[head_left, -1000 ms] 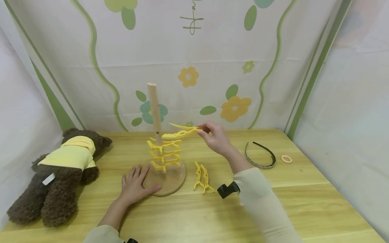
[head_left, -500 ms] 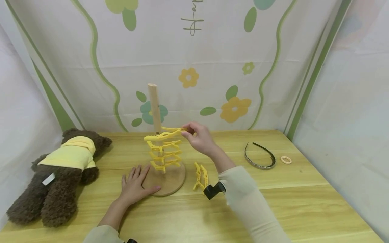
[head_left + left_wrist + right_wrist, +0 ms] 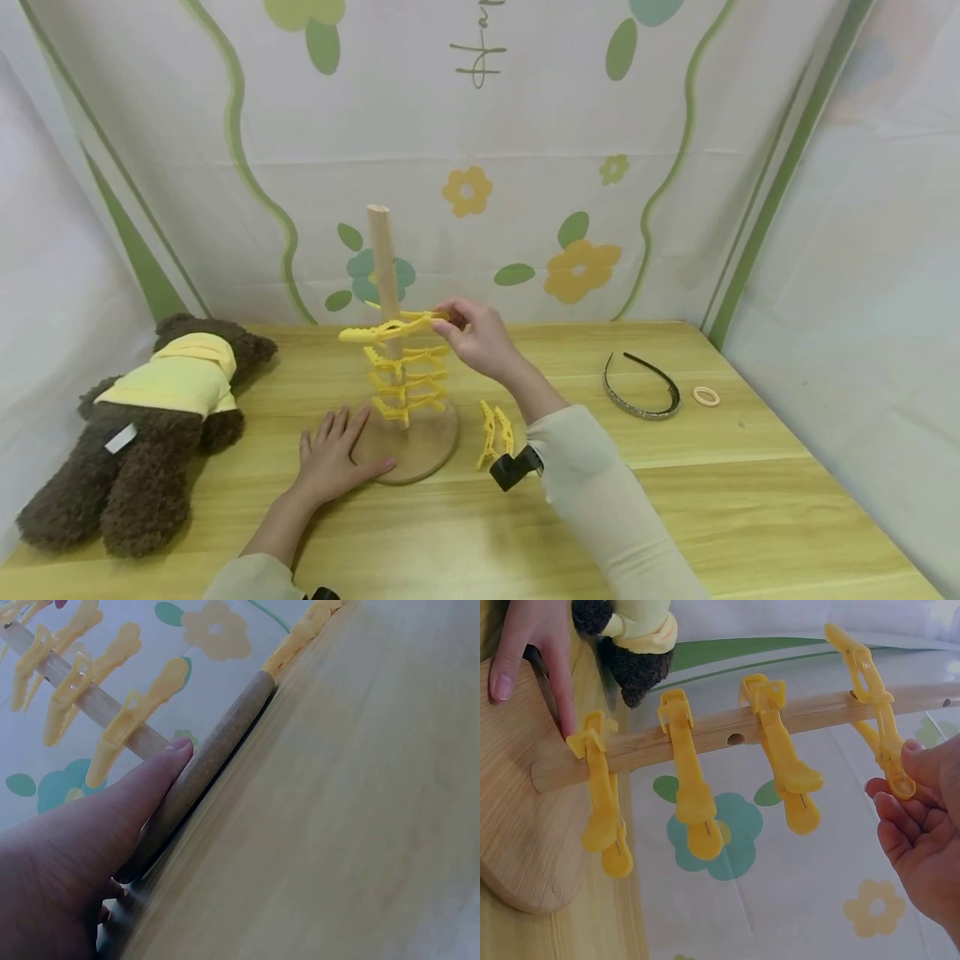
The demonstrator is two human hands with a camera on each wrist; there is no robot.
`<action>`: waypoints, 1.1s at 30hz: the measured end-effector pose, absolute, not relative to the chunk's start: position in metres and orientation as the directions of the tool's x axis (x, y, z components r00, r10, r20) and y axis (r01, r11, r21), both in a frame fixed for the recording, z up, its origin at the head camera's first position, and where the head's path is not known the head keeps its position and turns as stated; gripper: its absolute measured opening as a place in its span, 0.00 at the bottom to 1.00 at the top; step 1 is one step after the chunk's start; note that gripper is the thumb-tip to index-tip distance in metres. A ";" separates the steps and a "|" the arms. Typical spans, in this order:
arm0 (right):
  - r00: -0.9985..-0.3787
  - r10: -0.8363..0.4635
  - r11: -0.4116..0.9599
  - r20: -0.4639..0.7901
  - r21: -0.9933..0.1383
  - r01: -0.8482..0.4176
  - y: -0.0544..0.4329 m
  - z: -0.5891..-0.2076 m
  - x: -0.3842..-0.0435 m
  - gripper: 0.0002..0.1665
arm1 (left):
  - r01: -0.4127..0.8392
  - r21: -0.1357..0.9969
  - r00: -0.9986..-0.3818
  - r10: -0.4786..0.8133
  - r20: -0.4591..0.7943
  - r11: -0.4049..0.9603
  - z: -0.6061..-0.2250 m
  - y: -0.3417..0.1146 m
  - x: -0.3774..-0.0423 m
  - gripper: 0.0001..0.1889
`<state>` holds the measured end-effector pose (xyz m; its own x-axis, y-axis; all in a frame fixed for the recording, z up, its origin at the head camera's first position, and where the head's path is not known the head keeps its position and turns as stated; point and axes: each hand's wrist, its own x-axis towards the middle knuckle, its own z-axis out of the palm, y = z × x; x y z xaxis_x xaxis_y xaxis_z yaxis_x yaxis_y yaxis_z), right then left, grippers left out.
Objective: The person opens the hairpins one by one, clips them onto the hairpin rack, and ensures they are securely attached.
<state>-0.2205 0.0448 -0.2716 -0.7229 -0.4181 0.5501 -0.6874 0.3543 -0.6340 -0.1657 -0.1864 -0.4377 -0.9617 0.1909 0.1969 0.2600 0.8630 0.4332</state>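
My right hand [image 3: 480, 337] pinches the handle ends of a yellow alligator hair clip [image 3: 360, 335]. In the right wrist view the clip's jaws straddle the wooden post [image 3: 821, 712], above the other clips. Three more yellow hair clips [image 3: 688, 765] are clamped along that post lower down, spaced one above another. My left hand [image 3: 330, 458] rests at the left of the round wooden base [image 3: 431, 446], fingers spread. Its thumb [image 3: 169, 761] lies on top of the base in the left wrist view.
Two loose yellow hair clips [image 3: 489, 429] lie right of the base, partly behind the black right wrist camera [image 3: 516, 468]. A sparkly black headband [image 3: 643, 411] and a small pale ring [image 3: 706, 396] lie farther right. A brown teddy bear [image 3: 150, 467] lies at the left.
My right hand has moved left with the hair clip, bringing its jaws from the right of the post to around it. My left hand has stayed on the base.
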 end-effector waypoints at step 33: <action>-0.744 -0.448 0.466 0.496 -0.581 -0.667 0.046 -0.266 -0.217 0.13 | 0.255 0.435 -0.963 0.188 0.191 0.863 -0.437 -0.186 -0.167 0.49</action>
<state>-0.2166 0.0457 -0.2663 -0.7440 -0.4481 0.4956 -0.6675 0.4659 -0.5809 -0.1674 -0.1857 -0.4370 -0.9634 0.1884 0.1909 0.2551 0.8634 0.4354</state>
